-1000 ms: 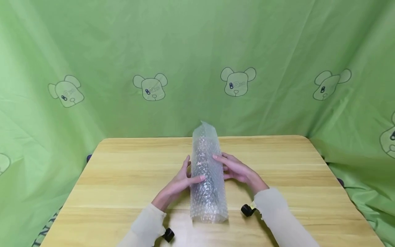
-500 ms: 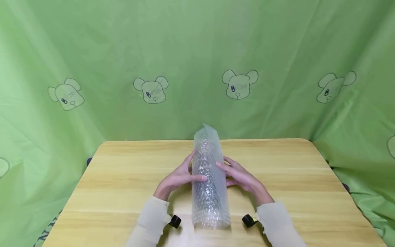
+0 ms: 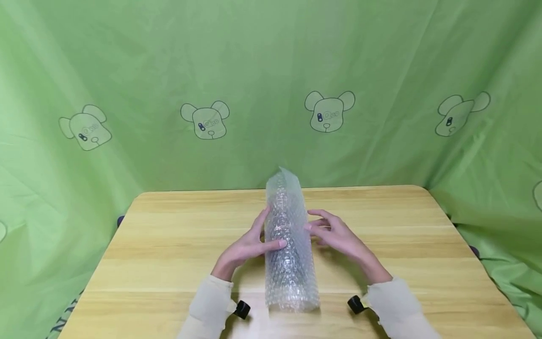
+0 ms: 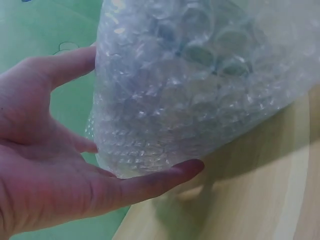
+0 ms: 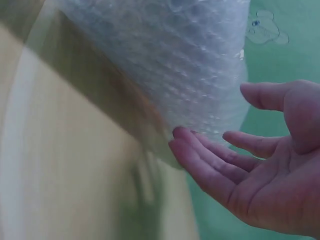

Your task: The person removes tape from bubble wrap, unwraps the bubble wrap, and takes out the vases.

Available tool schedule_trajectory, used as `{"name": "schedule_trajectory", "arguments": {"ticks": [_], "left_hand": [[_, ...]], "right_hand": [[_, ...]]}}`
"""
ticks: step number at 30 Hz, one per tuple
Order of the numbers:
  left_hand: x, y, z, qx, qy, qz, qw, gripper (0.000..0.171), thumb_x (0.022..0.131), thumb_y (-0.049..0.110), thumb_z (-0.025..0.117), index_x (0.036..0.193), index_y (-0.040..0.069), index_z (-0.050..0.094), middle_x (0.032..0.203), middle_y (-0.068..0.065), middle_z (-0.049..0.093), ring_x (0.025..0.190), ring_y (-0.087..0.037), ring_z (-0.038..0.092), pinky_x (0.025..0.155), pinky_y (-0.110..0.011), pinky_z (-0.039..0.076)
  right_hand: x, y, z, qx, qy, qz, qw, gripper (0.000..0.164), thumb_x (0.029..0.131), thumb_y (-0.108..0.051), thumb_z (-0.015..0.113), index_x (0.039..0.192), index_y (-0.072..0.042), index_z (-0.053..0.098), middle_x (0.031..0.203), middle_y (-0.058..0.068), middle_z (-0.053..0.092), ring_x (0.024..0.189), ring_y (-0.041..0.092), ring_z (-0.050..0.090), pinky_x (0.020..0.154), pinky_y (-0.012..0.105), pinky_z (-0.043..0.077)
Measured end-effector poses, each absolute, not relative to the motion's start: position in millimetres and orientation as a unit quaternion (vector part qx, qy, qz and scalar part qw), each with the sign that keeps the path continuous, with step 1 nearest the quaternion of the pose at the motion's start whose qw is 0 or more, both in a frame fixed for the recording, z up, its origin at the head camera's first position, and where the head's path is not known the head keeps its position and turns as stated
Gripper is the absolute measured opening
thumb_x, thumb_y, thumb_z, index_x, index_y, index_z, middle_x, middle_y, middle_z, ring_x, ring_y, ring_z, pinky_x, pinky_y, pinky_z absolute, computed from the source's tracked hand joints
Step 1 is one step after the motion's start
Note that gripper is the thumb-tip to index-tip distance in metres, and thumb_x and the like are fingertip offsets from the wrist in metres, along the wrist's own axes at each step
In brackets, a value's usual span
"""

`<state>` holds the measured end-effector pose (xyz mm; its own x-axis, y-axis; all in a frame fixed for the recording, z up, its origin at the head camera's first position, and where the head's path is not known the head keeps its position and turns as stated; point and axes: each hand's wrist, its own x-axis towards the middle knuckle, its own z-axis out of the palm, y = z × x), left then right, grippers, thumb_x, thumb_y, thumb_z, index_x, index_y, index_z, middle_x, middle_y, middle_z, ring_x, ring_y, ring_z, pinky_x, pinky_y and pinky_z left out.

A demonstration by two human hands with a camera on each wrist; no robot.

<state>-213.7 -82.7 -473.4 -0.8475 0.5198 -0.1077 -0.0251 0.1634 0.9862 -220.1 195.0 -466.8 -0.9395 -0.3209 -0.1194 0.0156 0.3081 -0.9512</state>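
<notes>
"Where is the wrapped thing now?"

"The bubble-wrap roll point(image 3: 291, 273) is in the middle, between the two hands, its length running away from the person. A pointed corner of film point(image 3: 286, 175) sticks up at its far end, which shows past the table's back edge. I can't tell whether the near end rests on the wood, or what lies inside."

"Which step would you call this?"

"Handling the rolled wrap, I'd judge: one side held while the other gets a lighter touch. A next move would call for an even grip from both sides, so the layers don't spring loose."

"And the left hand?"

"The left hand point(image 3: 247, 246) grips the roll from its left side. Its thumb point(image 4: 155, 184) lies straight across the wrap, and the fingers reach along the side, partly hidden by the plastic."

"Is the right one clamped too?"

"No. The right hand point(image 3: 338, 235) has its fingers spread apart and gently bent, palm toward the roll. Its thumb tip comes to the right edge; whether it touches or sits just beside, I can't tell."

"What about further out?"

"Both forearms come in from the near side in pale sleeves point(image 3: 209, 301), over a wooden table point(image 3: 169, 235). Behind it hangs a green curtain point(image 3: 262, 70) printed with bear heads point(image 3: 211, 123)."
</notes>
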Motion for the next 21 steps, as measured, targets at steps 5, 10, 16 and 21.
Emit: {"name": "schedule_trajectory", "arguments": {"ticks": [5, 10, 16, 21], "left_hand": [[-214.0, -82.2, -471.9, 0.163, 0.726, 0.63, 0.223, 0.116, 0.087, 0.031, 0.083, 0.166, 0.029, -0.002, 0.171, -0.017, -0.005, 0.15, -0.047, 0.021, 0.116, -0.061, 0.034], [-213.9, -79.8, -471.9, 0.161, 0.74, 0.616, 0.217, 0.116, 0.086, 0.034, 0.084, 0.166, 0.03, 0.0, 0.171, -0.015, -0.005, 0.153, -0.043, 0.013, 0.119, -0.064, 0.024], [-212.5, -80.1, -473.6, 0.152, 0.744, 0.616, 0.211, 0.117, 0.085, 0.035, 0.083, 0.166, 0.027, -0.001, 0.171, -0.018, -0.003, 0.153, -0.045, 0.014, 0.119, -0.067, 0.021], [-213.6, -82.1, -475.1, 0.15, 0.745, 0.613, 0.216, 0.117, 0.086, 0.037, 0.082, 0.166, 0.028, -0.002, 0.17, -0.021, -0.002, 0.151, -0.047, 0.02, 0.116, -0.067, 0.027]], "right_hand": [[-217.6, 194.7, -445.3, -0.146, 0.854, -0.496, 0.056, 0.055, 0.101, -0.019, 0.066, 0.149, 0.0, 0.046, 0.127, 0.025, 0.066, 0.109, 0.038, 0.068, 0.091, 0.046, 0.06], [-217.5, 185.7, -429.2, -0.199, 0.857, -0.475, 0.007, 0.043, 0.099, -0.007, 0.067, 0.14, 0.003, 0.056, 0.121, 0.022, 0.07, 0.108, 0.037, 0.069, 0.094, 0.046, 0.059], [-219.0, 167.5, -418.3, -0.262, 0.866, -0.427, -0.014, 0.04, 0.097, -0.007, 0.069, 0.135, 0.001, 0.061, 0.128, 0.017, 0.068, 0.115, 0.034, 0.066, 0.099, 0.056, 0.055], [-222.1, 149.3, -411.8, -0.321, 0.885, -0.337, -0.033, 0.03, 0.094, -0.011, 0.074, 0.123, -0.004, 0.071, 0.126, 0.009, 0.07, 0.12, 0.03, 0.064, 0.104, 0.052, 0.052]]}}
